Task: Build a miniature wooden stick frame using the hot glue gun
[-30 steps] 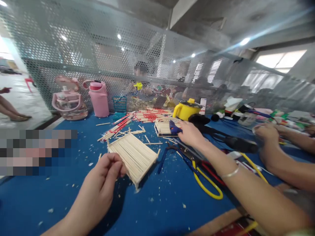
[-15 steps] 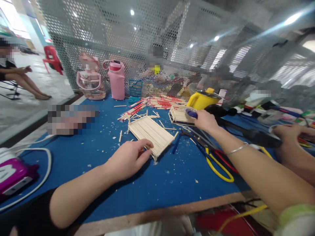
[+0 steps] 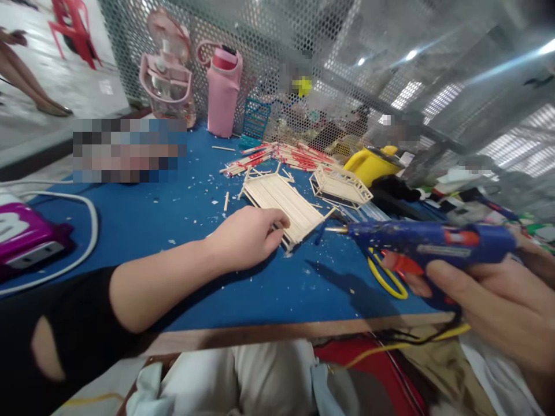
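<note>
My left hand curls its thumb and fingers round the near left corner of a flat wooden-stick platform, which lies on the blue table. Loose ends of sticks jut from its corners. In my right hand is a blue hot glue gun, with a finger at its orange trigger. Its metal nozzle points left, just off the platform's right corner; whether it touches the stick jutting there I cannot tell. Behind lies a smaller stick frame with low railings.
Sticks in red-and-white wrappers lie at the back, beside a yellow pot. Yellow-handled pliers rest under the glue gun. Two pink bottles stand against the mesh screen. A purple box with a white cable is at left.
The braceleted arm that reached toward the small stick frame is gone from there. The glue gun now shows in front, in my right hand. My left hand stays at the platform; the view has tilted down.
</note>
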Demonstrator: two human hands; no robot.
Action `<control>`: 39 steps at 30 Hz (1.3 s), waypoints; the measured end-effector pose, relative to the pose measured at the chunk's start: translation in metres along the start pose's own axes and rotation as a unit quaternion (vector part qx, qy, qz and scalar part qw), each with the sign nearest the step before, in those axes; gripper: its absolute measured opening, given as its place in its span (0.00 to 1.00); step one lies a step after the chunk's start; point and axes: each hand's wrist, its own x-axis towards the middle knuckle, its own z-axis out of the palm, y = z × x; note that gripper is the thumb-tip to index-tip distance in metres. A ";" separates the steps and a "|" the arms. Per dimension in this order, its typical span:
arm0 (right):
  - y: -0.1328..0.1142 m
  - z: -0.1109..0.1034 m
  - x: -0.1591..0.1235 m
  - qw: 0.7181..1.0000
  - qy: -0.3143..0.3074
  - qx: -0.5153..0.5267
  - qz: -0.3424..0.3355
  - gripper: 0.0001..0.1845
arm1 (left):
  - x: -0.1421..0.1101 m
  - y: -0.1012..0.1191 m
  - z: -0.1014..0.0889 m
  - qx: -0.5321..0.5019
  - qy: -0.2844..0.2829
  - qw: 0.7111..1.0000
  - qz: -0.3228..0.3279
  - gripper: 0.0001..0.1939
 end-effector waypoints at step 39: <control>-0.016 0.034 0.015 0.984 -0.041 -0.141 -0.096 0.13 | 0.003 -0.002 0.003 -0.011 -0.010 1.000 -0.012 0.14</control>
